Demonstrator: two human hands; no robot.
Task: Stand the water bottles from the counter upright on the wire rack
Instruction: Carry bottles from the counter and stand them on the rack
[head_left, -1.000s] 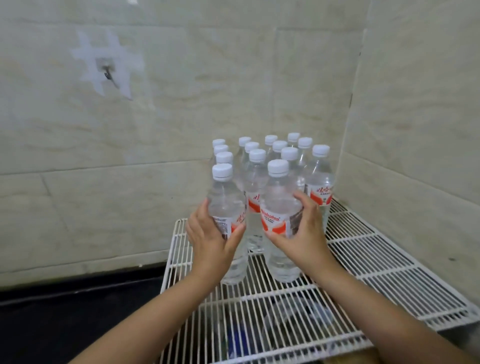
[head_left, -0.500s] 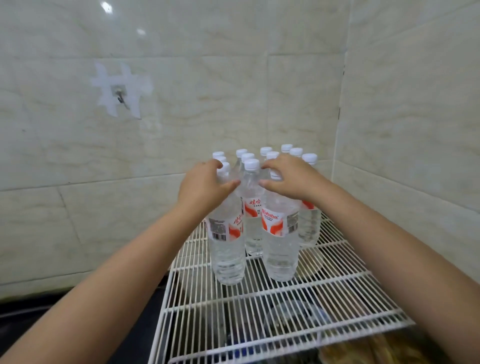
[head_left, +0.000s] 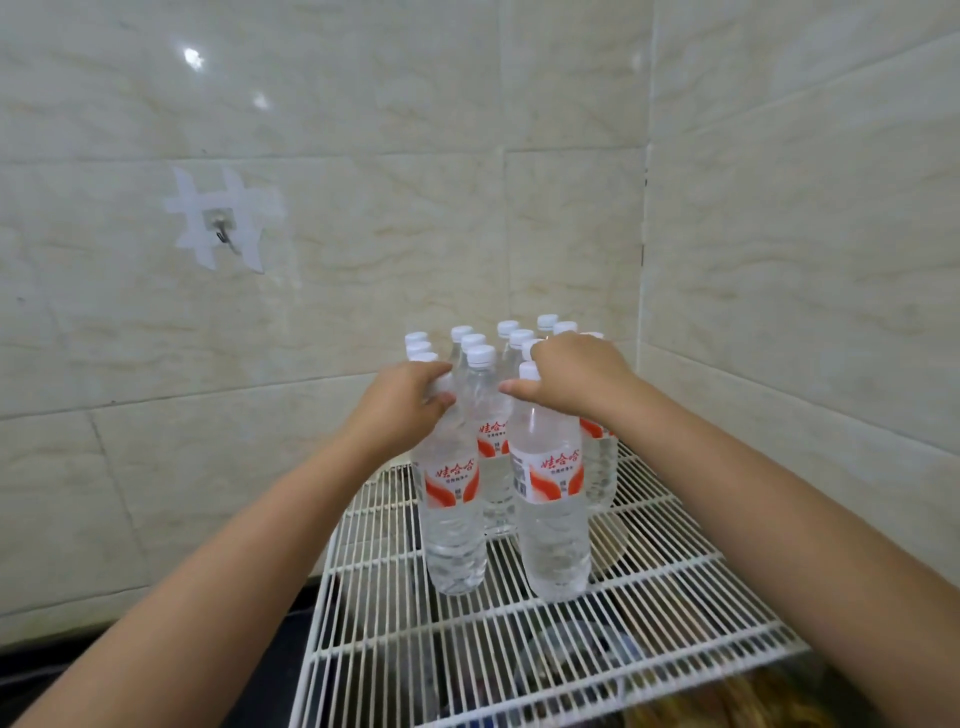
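Step in hand, as judged: seating the two near bottles on the rack (head_left: 519, 639), in front of the far cluster (head_left: 511, 338).

Left hand (head_left: 402, 402) fingers curl round the left bottle (head_left: 452, 499) at its neck; right hand (head_left: 574, 371) fingers wrap the right bottle (head_left: 553, 499) at its cap. Both stand upright.

Next: let go without tipping.

Hidden: left cap, desk, remaining bottles; items under the rack blurred.

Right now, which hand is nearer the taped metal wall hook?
Left. The left hand grips the top of the front-left clear plastic water bottle, below and right of the taped metal wall hook; the right hand is farther right, on the front-right bottle.
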